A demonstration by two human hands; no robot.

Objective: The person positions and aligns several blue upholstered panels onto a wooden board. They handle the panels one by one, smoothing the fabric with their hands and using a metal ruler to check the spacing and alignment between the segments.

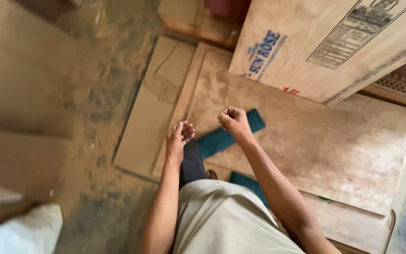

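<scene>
I see my left hand (178, 138) with fingertips bunched together, empty, hovering over the near-left edge of the dusty plywood sheet (316, 141). My right hand (233, 120) is curled into a loose fist above the green strip (226, 136) lying on that sheet.

Matt, dusty plywood sheet (306, 136), carved wooden panel (153, 106), rough dusty floor (95, 94), green textured strip (226, 134)

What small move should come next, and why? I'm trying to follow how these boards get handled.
Probably lower both hands to the dusty plywood sheet: the left hand and right hand are curled shut, holding nothing, right above its near edge.
</scene>
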